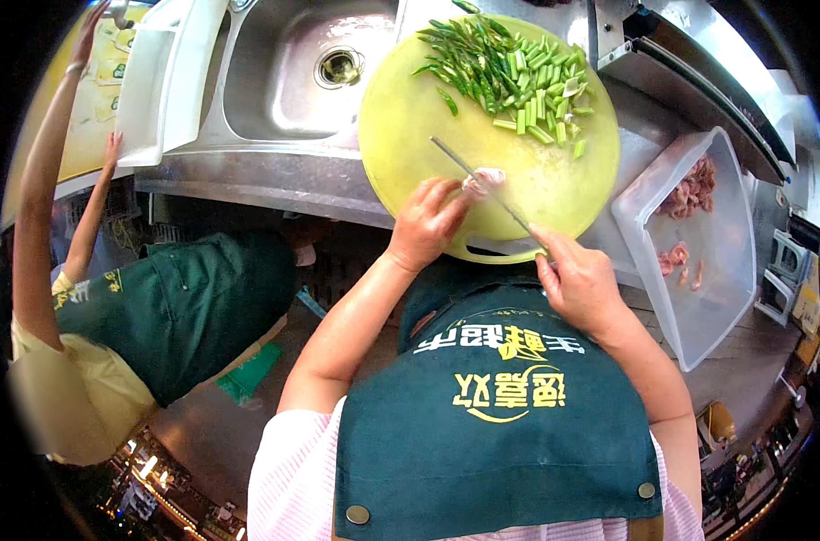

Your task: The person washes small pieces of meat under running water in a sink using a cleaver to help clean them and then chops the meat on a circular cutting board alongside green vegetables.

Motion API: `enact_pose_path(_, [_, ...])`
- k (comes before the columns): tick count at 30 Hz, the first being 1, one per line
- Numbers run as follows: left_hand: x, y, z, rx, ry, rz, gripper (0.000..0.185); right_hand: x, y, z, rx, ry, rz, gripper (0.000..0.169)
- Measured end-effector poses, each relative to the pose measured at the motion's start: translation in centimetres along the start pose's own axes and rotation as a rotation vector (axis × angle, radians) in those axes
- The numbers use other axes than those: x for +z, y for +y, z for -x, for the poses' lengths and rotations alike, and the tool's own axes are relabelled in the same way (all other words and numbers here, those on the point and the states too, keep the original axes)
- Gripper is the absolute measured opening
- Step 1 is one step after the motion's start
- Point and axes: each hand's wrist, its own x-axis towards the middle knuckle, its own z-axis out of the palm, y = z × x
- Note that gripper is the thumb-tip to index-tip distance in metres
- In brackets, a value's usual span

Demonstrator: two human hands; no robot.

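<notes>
My left hand point(429, 220) pinches a small, pale pink piece of what looks like raw meat point(489, 180) on a round, yellow-green plastic cutting board point(410, 128). In my right hand point(579, 278) is a kitchen knife point(454, 157), its blade seen nearly edge-on and slanting across the board at the meat. Whether the blade has entered the meat cannot be made out. Toward the far side of the board lie a heap of sliced green chili peppers point(474, 64) and a pile of cut green stalks, probably celery point(542, 88).
A translucent plastic bin point(721, 297) with raw meat pieces point(691, 189) stands tilted at the right. Left of the board is a stainless steel sink point(261, 88). Farther left, a co-worker in a green apron point(187, 311) reaches toward a white plastic tub point(146, 95).
</notes>
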Motion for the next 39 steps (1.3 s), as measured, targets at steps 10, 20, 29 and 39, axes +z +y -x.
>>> enact_pose_path(10, [2.2,-1.6,-0.7,0.098,-0.064,0.169,0.033,0.5,-1.3,0.4,0.123,-0.248,0.251,0.031])
enact_pose_path(20, [2.5,-1.5,-0.6,0.111,-0.058,0.176,0.026,3.8,-1.4,-5.6,0.178,-0.256,0.089,0.030])
enact_pose_path(29, [1.2,-1.5,-0.4,-0.277,0.043,0.044,0.013,-1.9,2.3,5.2,0.336,-0.351,0.038,0.024])
enact_pose_path(39, [4.1,1.7,-3.9,-0.285,-0.063,0.033,0.012,-8.6,3.5,14.0,0.442,0.231,-0.493,0.035])
